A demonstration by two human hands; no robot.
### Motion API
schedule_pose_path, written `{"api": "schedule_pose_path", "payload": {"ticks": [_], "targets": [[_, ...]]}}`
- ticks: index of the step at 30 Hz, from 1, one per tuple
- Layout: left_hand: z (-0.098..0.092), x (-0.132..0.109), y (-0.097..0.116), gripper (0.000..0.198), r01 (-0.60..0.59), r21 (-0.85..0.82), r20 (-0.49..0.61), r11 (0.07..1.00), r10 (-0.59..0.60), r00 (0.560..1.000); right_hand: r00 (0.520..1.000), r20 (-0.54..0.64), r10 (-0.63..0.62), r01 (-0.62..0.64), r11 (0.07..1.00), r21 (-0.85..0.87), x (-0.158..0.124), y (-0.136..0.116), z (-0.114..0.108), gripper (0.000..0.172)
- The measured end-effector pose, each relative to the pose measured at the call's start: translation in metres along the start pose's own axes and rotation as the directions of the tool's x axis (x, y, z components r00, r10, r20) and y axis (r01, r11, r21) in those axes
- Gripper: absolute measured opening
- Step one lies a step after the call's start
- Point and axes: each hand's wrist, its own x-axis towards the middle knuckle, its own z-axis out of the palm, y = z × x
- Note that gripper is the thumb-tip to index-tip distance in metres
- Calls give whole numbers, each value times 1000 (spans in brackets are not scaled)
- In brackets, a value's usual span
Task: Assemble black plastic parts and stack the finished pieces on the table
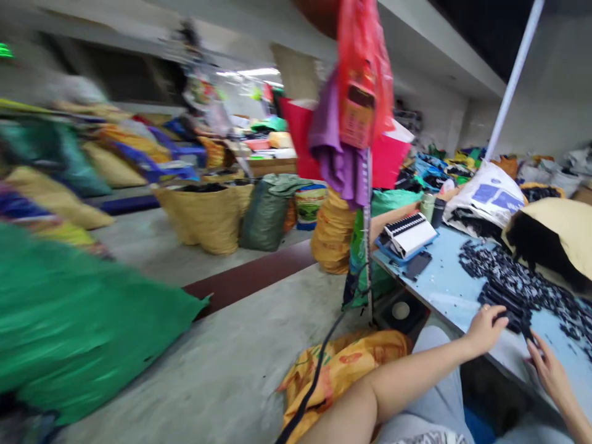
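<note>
At the front edge of the light blue table [456, 308], my left hand [485, 331] has its fingers closed on a small black piece [501, 317]. My right hand [550, 369] is beside it, thumb and fingers at the end of a short black strip [527, 331]. Just beyond both hands lies a cluster of black strips [499, 298]. Behind it, a loose heap of small black and grey pieces [522, 274] spreads across to the right. Their exact kind is too small and blurred to make out.
A blue tray [393, 254] with a white-and-black item, a dark phone [419, 265] and bottles stand at the table's far left. Behind the heap are a white bag [485, 194] and an open pale sack [559, 234]. A pole [369, 246] with hanging bags and a cable rises beside the table.
</note>
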Motion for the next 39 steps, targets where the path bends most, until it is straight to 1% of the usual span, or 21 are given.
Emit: {"api": "schedule_pose_path", "payload": {"ticks": [1,2,3,5,7,11,15,17,19,21,24,25,26,28,29,31,32,34,36,37,39], "targets": [[2,-1,5,39,-30,-12,2,999,30,1000,996,36,85,-88,992,95,4,-12,-2,61],[3,0,9,39,-43,-22,13,999,43,999,968,141,207,-243,912,331,7,-22,-4,65],[4,2,12,39,-47,-34,22,998,48,999,933,238,270,-356,786,505,11,-32,-5,69],[5,8,17,39,-52,-32,36,998,53,998,917,310,250,-399,588,704,19,-45,-8,72],[5,14,19,39,-78,10,40,997,78,996,936,291,200,-353,542,763,25,-49,-13,72],[-3,21,19,38,-190,97,145,977,175,974,952,293,91,-274,683,677,26,-36,-27,64],[-17,28,21,36,-299,98,296,949,259,919,937,348,2,-208,804,557,28,-26,-40,57],[-22,34,22,35,-317,57,286,947,289,914,957,288,-16,-129,869,477,32,-26,-46,56],[-26,40,19,36,-308,42,198,950,294,935,970,231,-77,0,949,315,36,-23,-53,53],[-28,42,12,36,-284,62,124,957,275,954,937,297,-184,153,980,123,34,-16,-59,45],[-27,40,-6,35,-226,102,126,969,212,969,826,510,-240,297,955,-31,21,1,-65,41],[-25,38,-12,34,-204,105,138,973,188,972,815,543,-204,287,955,-70,17,7,-66,43],[-22,35,-16,34,-182,101,149,978,166,975,835,535,-126,230,964,-131,13,11,-66,45],[-14,30,-22,34,-146,79,159,986,132,978,913,378,151,-27,949,-313,11,16,-62,42],[-9,27,-23,34,-133,64,161,989,121,980,917,255,308,-192,898,-395,12,17,-59,43],[0,24,-21,34,-119,38,169,992,111,979,837,63,543,-451,751,-482,16,16,-51,60],[4,23,-19,33,-116,25,172,993,110,979,798,31,602,-515,709,-482,19,15,-47,66],[12,21,-15,33,-109,-8,175,994,109,979,786,81,613,-559,760,-332,22,11,-39,63],[20,21,-11,34,-99,-50,179,994,106,978,818,160,552,-565,824,44,21,5,-32,57],[25,21,-9,35,-94,-72,183,993,105,978,833,198,516,-552,792,261,19,1,-29,58],[32,21,-4,36,-85,-111,192,990,105,976,847,252,468,-520,628,579,16,-11,-24,65]]}}
